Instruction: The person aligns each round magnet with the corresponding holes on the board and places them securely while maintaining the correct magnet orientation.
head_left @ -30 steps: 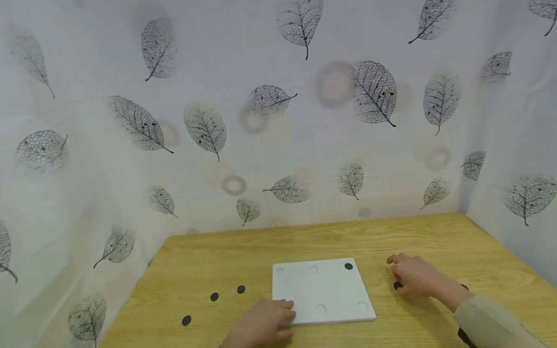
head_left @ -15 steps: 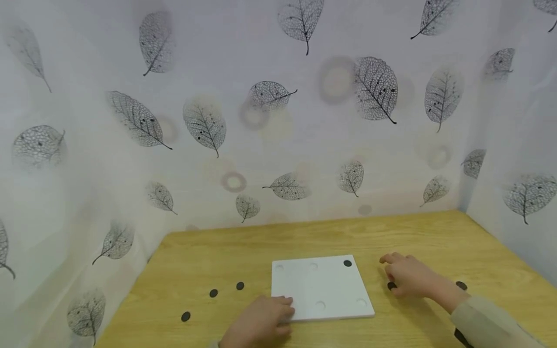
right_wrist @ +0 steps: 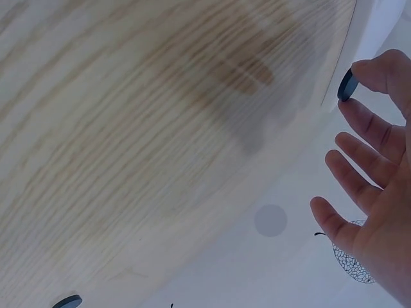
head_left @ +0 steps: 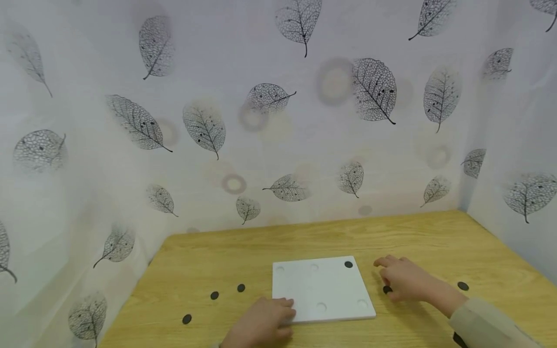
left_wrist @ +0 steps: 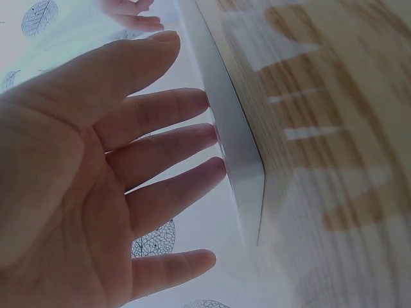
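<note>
A white rectangular board (head_left: pixel 324 290) with shallow round recesses lies on the table, and a black disc (head_left: pixel 348 264) sits in its far right corner. My left hand (head_left: pixel 261 321) rests its fingertips on the board's near left corner; in the left wrist view its extended fingers (left_wrist: pixel 173 147) touch the board's edge (left_wrist: pixel 241 154). Just right of the board, my right hand (head_left: pixel 406 279) pinches another black disc (head_left: pixel 387 290). The right wrist view shows this disc (right_wrist: pixel 347 85) between thumb and index finger, while the other fingers are spread. Whatever lies under the left hand is hidden.
Left of the board lie three loose black discs, the nearest one (head_left: pixel 186 319) lowest. Another black disc (head_left: pixel 463 286) lies beyond the right forearm. A dark object (head_left: pixel 459 340) is partly covered by the right sleeve. A leaf-patterned curtain (head_left: pixel 304 145) encloses the wooden table (head_left: pixel 243 246).
My right hand has shifted slightly left, closer to the board, with the pinched disc. The disc beyond the right forearm has come fully into view. The left hand stays on the board.
</note>
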The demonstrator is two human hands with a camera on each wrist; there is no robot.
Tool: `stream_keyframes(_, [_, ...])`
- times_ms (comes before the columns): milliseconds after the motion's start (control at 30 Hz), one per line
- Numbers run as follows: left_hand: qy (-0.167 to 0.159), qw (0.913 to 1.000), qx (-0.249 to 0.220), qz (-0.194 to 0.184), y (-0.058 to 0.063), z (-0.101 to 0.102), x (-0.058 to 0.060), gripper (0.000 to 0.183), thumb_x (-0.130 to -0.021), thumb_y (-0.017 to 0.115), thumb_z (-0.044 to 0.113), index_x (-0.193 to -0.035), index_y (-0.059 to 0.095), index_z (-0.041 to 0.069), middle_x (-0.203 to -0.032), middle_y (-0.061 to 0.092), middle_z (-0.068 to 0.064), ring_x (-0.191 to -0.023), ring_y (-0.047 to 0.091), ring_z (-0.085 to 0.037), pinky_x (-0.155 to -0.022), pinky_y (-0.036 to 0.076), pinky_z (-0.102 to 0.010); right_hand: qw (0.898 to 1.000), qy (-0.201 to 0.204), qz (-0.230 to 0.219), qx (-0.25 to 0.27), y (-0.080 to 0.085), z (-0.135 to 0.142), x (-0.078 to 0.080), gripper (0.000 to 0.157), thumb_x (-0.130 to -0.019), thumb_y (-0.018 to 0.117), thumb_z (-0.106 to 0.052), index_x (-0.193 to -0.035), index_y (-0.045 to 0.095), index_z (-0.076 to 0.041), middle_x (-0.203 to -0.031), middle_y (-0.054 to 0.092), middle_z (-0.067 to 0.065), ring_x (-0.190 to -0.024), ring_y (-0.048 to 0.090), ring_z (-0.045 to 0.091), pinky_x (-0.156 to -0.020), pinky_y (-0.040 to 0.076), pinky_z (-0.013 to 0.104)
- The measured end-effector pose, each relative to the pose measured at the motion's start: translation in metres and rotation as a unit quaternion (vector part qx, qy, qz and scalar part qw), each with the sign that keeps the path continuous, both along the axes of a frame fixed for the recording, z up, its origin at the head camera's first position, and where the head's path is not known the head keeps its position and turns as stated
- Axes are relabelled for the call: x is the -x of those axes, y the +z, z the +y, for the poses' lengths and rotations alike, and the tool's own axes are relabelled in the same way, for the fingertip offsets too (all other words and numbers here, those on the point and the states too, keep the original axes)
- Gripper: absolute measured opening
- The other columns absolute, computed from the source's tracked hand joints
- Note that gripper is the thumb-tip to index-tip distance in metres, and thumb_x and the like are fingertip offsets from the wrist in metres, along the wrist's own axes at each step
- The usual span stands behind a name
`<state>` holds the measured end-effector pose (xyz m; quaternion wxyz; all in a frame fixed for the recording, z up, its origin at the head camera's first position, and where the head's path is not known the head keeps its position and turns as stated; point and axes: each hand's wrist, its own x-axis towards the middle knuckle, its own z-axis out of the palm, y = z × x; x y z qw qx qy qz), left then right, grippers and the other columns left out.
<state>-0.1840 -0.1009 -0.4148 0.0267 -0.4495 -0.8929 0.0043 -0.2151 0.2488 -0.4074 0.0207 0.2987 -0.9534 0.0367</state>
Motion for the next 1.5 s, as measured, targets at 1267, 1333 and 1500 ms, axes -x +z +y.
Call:
stream_keyframes(1267, [0.035, 0.9974, 0.014, -0.061, 0.002, 0.003, -0.001, 0.011, -0.079, 0.060, 0.033, -0.076, 0.059, 0.023, -0.107, 0.059, 0.009, -0.071, 0.053, -0.001, -0.061, 0.041, -0.018, 0.999, 0.035, -0.009, 0.012, 0.003, -0.030, -0.006, 0.025, -0.057, 0.072, -0.014, -0.057, 0.048, -0.020, -0.109, 0.055, 0.011, -0.097, 0.049, 0.028, -0.071, 0.040, 0.046])
stream_keyframes(1333, [0.041, 0.9964, 0.016, -0.073, 0.002, 0.003, 0.000, 0.011, -0.079, 0.061, 0.033, -0.078, 0.061, 0.023, -0.109, 0.059, 0.008, -0.074, 0.054, 0.000, -0.062, 0.041, -0.018, 0.999, 0.037, -0.013, 0.017, 0.004, -0.032, -0.006, 0.025, -0.058, 0.072, -0.014, -0.057, 0.047, -0.020, -0.110, 0.055, 0.011, -0.098, 0.049, 0.028, -0.072, 0.040, 0.046])
stream_keyframes(1500, [0.039, 0.9969, 0.017, -0.066, 0.004, 0.004, -0.001, 0.011, -0.079, 0.061, 0.033, -0.076, 0.059, 0.023, -0.095, 0.058, 0.014, -0.058, 0.042, 0.000, -0.054, 0.035, -0.016, 0.999, 0.039, -0.018, 0.010, 0.005, -0.037, -0.005, 0.024, -0.061, 0.072, -0.016, -0.057, 0.049, -0.019, -0.110, 0.055, 0.010, -0.100, 0.049, 0.027, -0.073, 0.040, 0.046])
